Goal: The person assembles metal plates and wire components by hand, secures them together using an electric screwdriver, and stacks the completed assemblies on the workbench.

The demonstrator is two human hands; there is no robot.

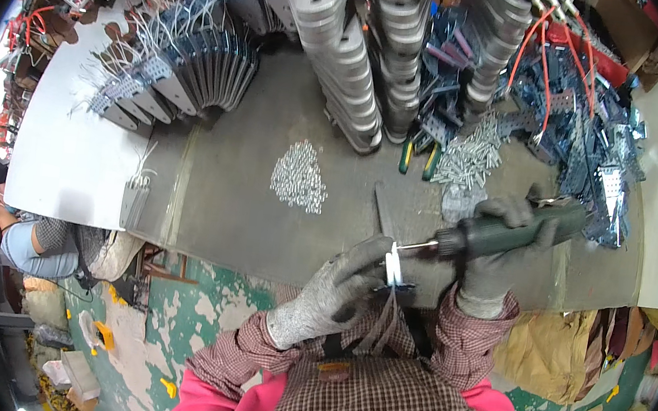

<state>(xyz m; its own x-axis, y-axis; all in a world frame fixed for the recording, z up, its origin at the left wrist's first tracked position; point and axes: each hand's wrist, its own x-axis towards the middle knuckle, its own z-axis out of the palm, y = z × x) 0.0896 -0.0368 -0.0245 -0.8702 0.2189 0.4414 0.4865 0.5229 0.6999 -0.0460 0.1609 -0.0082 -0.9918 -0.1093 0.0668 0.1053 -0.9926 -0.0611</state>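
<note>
My left hand (pixel 334 286), in a grey glove, is closed on a small metal bracket (pixel 394 266) near the table's front edge. Gripped by my gloved right hand (pixel 493 261) is a dark green electric screwdriver (pixel 525 230), lying almost level. Its thin bit (pixel 420 246) points left and reaches the bracket's upper end. Whether a screw sits at the tip is too small to tell. Below the bracket, part of its shape is blurred against my checked apron (pixel 348 394).
Small nuts (pixel 300 176) and screws (pixel 471 158) lie in piles on the grey table (pixel 237 231). Tall stacks of metal plates (pixel 336 68) stand behind, with wired plate assemblies (pixel 190 68) left and loose blue-grey brackets (pixel 576 136) right. Green-handled pliers (pixel 419 159) lie between. Another person (pixel 37 241) sits far left.
</note>
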